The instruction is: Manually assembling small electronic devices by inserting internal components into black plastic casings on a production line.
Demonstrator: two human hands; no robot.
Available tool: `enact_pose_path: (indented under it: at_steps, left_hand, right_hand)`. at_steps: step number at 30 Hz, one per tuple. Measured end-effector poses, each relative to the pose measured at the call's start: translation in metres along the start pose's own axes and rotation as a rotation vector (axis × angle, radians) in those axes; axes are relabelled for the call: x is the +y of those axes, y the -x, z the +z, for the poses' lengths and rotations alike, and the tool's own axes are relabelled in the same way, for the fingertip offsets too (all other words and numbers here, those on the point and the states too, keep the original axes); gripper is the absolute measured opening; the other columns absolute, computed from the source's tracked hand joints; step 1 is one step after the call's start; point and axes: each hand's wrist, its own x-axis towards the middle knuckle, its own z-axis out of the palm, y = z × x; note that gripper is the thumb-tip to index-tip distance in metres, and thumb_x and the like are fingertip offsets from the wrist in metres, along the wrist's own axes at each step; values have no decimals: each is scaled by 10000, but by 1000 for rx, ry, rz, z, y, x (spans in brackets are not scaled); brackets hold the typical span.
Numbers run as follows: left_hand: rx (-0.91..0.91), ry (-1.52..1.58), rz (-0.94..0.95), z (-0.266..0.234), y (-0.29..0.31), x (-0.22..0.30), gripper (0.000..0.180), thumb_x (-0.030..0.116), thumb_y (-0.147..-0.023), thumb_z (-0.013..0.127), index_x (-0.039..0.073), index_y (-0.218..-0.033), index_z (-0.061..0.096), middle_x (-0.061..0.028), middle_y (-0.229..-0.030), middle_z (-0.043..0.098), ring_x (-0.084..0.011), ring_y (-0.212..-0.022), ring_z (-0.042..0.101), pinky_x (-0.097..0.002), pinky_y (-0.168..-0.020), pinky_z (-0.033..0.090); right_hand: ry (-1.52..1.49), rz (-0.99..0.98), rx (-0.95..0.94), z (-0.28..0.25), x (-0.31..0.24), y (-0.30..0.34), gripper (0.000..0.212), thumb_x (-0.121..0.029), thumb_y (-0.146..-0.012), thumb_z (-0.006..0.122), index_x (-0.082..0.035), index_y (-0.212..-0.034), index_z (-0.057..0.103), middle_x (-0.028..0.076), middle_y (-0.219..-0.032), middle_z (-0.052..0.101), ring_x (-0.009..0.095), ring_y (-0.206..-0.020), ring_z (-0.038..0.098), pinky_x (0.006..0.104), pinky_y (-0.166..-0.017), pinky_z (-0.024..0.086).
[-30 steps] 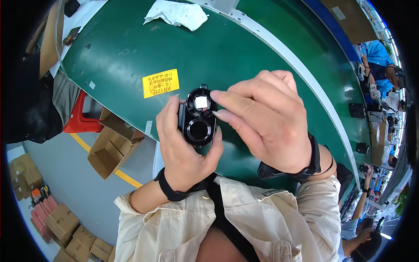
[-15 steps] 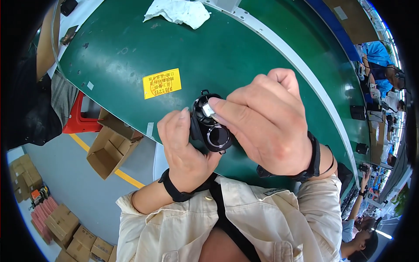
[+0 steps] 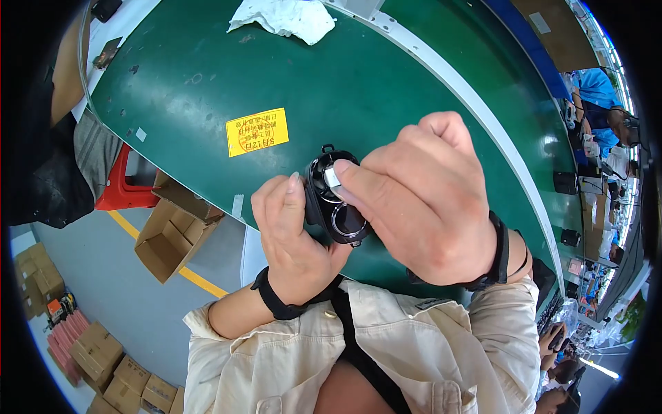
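Note:
A glossy black oval housing (image 3: pixel 348 219) with two round openings, one above the other, is held over the green table. My left hand (image 3: pixel 293 234) grips it from the left side, fingers closed along its edge. Between thumb and fingers, my right hand (image 3: pixel 427 200) pinches a small white piece (image 3: pixel 332 177) against the upper opening. What that piece is, I cannot make out. A shiny ring surrounds the lower opening, and small tabs stick out at the housing's top and bottom ends. My right fingers hide part of the upper opening.
On the green table (image 3: pixel 179 90) lie a yellow paper slip (image 3: pixel 257 132) and a crumpled white cloth (image 3: pixel 283 19). A white rail (image 3: pixel 476 96) curves along the right. Off the left edge are an open cardboard box (image 3: pixel 165 238), a red stool (image 3: pixel 124 186) and a person's arm.
Both hands and the housing have shifted very slightly right and down. The white piece stays pinched at the upper opening. People at the far right have moved.

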Motion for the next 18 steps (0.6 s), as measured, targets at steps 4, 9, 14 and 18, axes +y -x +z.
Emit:
enact_pose_path:
  at_steps: [4, 9, 14, 18]
  left_hand:
    - [6, -3, 12, -1, 2, -4, 919, 48, -614, 810, -15, -1378, 302, -220, -1133, 503, -398, -964, 515, -482, -826, 430]
    - [4, -34, 20, -2, 4, -8, 918, 57, -619, 813, -18, -1378, 302, -220, -1143, 504, -399, -974, 514, -486, -833, 428]
    - [-28, -10, 10, -8, 6, -7, 920, 66, -618, 818, -18, -1378, 305, -215, -1157, 504, -398, -986, 514, -484, -846, 427]
    - [-19, -24, 5, -3, 8, -8, 921, 75, -620, 824, -15, -1378, 309, -211, -1165, 506, -400, -1003, 514, -479, -859, 424]
  right_hand:
    - [135, -6, -3, 3, -18, 0, 265, -72, -650, 745, 20, -889, 678, 49, -759, 595, 185, -601, 489, 348, -610, 343]
    - [278, -31, -32, 10, -28, 0, 217, -78, -715, 708, 14, -909, 674, 62, -780, 602, 207, -626, 530, 356, -625, 393]
    - [-253, 155, -16, 3, 10, -3, 186, -60, -796, 672, -2, -972, 687, 84, -877, 631, 219, -750, 599, 348, -721, 464]
    - [-582, 258, -53, 13, 24, -5, 211, -69, -873, 626, -28, -1073, 681, 99, -996, 646, 223, -897, 626, 315, -820, 488]
